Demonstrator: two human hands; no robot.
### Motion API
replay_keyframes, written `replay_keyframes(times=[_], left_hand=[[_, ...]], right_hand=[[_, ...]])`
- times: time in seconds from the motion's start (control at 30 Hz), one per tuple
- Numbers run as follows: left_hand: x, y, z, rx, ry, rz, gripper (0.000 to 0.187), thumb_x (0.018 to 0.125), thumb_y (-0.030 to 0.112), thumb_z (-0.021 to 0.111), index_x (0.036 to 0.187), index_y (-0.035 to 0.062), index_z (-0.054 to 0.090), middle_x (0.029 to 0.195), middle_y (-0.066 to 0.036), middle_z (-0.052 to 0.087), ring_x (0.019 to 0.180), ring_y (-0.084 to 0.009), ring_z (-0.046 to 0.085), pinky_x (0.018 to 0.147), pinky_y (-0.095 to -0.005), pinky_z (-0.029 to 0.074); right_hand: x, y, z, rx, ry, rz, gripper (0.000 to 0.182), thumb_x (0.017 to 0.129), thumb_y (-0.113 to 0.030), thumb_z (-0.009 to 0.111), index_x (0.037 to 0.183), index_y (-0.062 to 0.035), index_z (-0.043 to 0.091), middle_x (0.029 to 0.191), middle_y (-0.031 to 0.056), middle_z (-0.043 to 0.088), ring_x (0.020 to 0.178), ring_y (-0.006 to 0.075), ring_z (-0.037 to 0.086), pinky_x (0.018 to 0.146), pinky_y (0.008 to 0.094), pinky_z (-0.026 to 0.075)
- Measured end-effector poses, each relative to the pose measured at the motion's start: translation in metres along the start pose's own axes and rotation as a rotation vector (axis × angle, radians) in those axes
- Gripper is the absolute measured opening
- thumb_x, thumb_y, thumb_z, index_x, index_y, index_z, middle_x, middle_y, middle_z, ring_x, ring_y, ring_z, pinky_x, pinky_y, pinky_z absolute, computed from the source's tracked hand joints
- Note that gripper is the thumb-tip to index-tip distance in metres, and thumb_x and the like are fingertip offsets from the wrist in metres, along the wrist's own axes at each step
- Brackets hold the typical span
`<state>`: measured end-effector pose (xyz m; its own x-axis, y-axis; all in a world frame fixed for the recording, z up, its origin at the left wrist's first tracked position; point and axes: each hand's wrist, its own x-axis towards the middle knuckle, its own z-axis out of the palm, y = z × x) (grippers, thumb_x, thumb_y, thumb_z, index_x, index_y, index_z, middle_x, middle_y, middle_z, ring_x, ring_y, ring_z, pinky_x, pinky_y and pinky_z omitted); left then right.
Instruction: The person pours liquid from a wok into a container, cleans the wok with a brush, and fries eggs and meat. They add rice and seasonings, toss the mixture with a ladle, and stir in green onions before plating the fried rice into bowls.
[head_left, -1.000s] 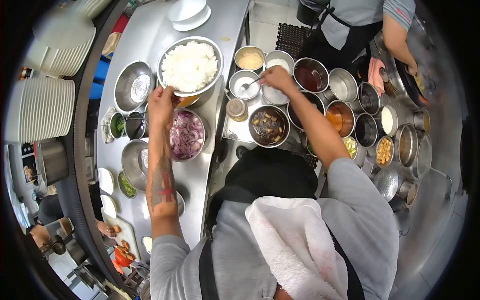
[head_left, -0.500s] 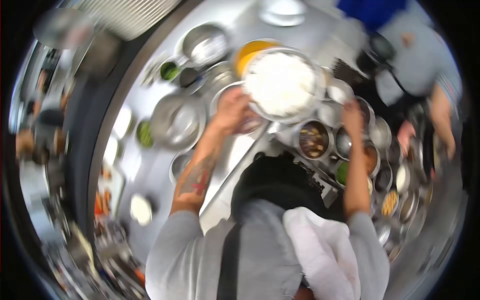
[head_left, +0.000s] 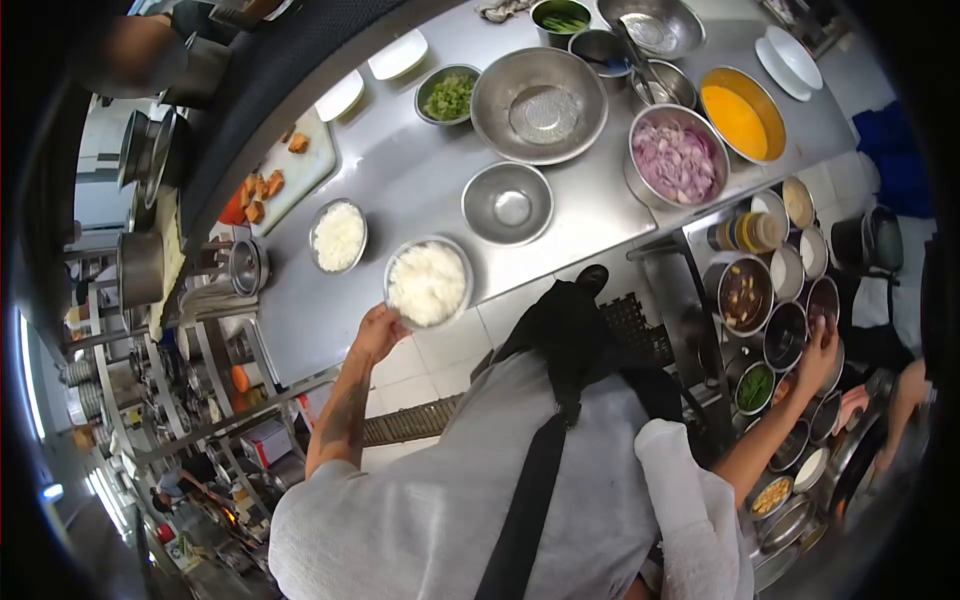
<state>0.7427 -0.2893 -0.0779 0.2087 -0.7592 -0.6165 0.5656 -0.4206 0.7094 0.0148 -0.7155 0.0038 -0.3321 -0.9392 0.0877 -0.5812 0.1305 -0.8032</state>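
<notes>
My left hand (head_left: 378,332) grips the near rim of a bowl of white rice (head_left: 428,283), which is at the front edge of the steel counter (head_left: 400,160). Just left of it stands a smaller bowl of white rice (head_left: 339,238). An empty metal bowl (head_left: 507,204) sits to its right. Far to the right, my right hand (head_left: 820,352) reaches among the ingredient containers. Its fingers are drawn together at the rim of a dark round container (head_left: 823,300); whatever is between the fingertips is hidden.
A metal bowl of sliced onions (head_left: 678,158) and a bowl of orange liquid (head_left: 741,115) stand on the counter. Orange chunks lie on a white cutting board (head_left: 310,160). Another person's arm (head_left: 905,400) is close at the right, beside the containers.
The rice bowl in my left hand has gone from above the counter's right end to its left front edge. My view has turned. My right hand stays over the containers.
</notes>
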Motion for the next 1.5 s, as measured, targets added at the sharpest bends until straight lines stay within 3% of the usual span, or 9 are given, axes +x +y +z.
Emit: replay_keyframes(times=[0.17,0.37,0.47,0.67,0.93,1.03,1.2,1.43,1.5], left_hand=[[-0.002,-0.002,0.147,-0.577,0.405,-0.002,0.039,0.102,0.030,0.042,0.080,-0.0009,0.051,0.086,-0.017,0.067,0.104,-0.0308,0.065,0.089,-0.0395,0.056],[0.026,-0.097,0.300,0.585,-0.305,-0.177,0.033,0.098,0.029,0.058,0.073,0.0104,0.048,0.096,-0.016,0.071,0.054,-0.0147,0.056,0.050,-0.0273,0.045],[0.039,-0.183,0.404,0.822,-0.922,-0.299,0.027,0.100,0.021,0.054,0.119,0.0025,0.060,0.104,-0.015,0.070,0.075,-0.0134,0.064,0.063,-0.0252,0.049],[-0.091,-0.362,0.616,1.046,-2.093,0.670,0.035,0.099,0.015,0.050,0.131,0.0007,0.055,0.108,-0.021,0.068,0.096,-0.0269,0.067,0.082,-0.0333,0.052],[-0.167,-0.551,0.678,1.824,-1.881,1.231,0.059,0.085,0.043,0.064,0.115,-0.0076,0.059,0.104,-0.032,0.065,0.103,-0.0433,0.063,0.083,-0.0451,0.053],[-0.185,-0.532,0.680,1.856,-2.086,1.121,0.055,0.086,0.039,0.062,0.117,-0.0059,0.058,0.106,-0.029,0.066,0.098,-0.0401,0.066,0.080,-0.0452,0.054],[-0.238,-0.549,0.674,1.357,-1.918,-1.291,0.039,0.088,0.031,0.054,0.115,0.0030,0.058,0.099,-0.015,0.066,0.079,-0.0279,0.064,0.070,-0.0411,0.055],[-0.397,-0.583,0.658,1.376,-1.322,-1.331,0.021,0.088,0.027,0.052,0.103,0.0132,0.055,0.084,-0.005,0.057,0.069,-0.0224,0.056,0.063,-0.0364,0.051],[-0.409,-0.600,0.644,1.367,-1.345,-1.284,0.015,0.089,0.025,0.052,0.099,0.0152,0.054,0.082,-0.004,0.055,0.066,-0.0214,0.055,0.060,-0.0360,0.050]], right_hand=[[-0.107,0.025,-0.050,0.059,0.045,0.041,0.042,0.097,-0.023,0.059,0.135,-0.0068,0.053,0.113,0.0077,0.067,0.096,0.0139,0.061,0.081,0.0257,0.047],[-0.356,0.039,-0.176,-0.091,0.553,0.395,0.043,0.091,-0.027,0.066,0.127,-0.0038,0.058,0.116,0.0152,0.067,0.102,0.0235,0.064,0.092,0.0345,0.048],[-0.512,0.058,-0.264,-0.428,0.856,0.611,0.046,0.087,-0.027,0.068,0.125,-0.0039,0.059,0.115,0.0191,0.063,0.108,0.0355,0.060,0.095,0.0406,0.047],[-0.728,0.059,-0.307,-0.869,0.791,1.555,0.055,0.085,-0.024,0.063,0.131,0.0027,0.049,0.114,0.0284,0.060,0.113,0.0420,0.056,0.093,0.0477,0.047],[-0.752,0.060,-0.268,-0.273,0.977,1.289,0.044,0.093,-0.017,0.045,0.133,0.0000,0.049,0.089,0.0273,0.067,0.083,0.0403,0.068,0.077,0.0490,0.053],[-0.763,-0.007,-0.286,0.096,1.023,1.311,0.039,0.095,-0.021,0.046,0.129,-0.0033,0.054,0.086,0.0263,0.067,0.076,0.0397,0.068,0.073,0.0473,0.053],[-0.741,0.089,-0.318,-0.155,1.145,1.390,0.033,0.097,-0.022,0.047,0.117,0.0020,0.057,0.079,0.0242,0.065,0.060,0.0310,0.066,0.054,0.0427,0.051],[-0.721,0.077,-0.301,0.882,1.313,0.940,0.035,0.098,-0.029,0.053,0.116,0.0013,0.057,0.067,0.0000,0.052,0.046,0.0106,0.045,0.044,0.0295,0.044],[-0.741,0.028,-0.285,0.192,1.102,1.239,0.036,0.096,-0.023,0.053,0.122,0.0010,0.055,0.075,0.0148,0.063,0.054,0.0252,0.060,0.052,0.0383,0.050]])
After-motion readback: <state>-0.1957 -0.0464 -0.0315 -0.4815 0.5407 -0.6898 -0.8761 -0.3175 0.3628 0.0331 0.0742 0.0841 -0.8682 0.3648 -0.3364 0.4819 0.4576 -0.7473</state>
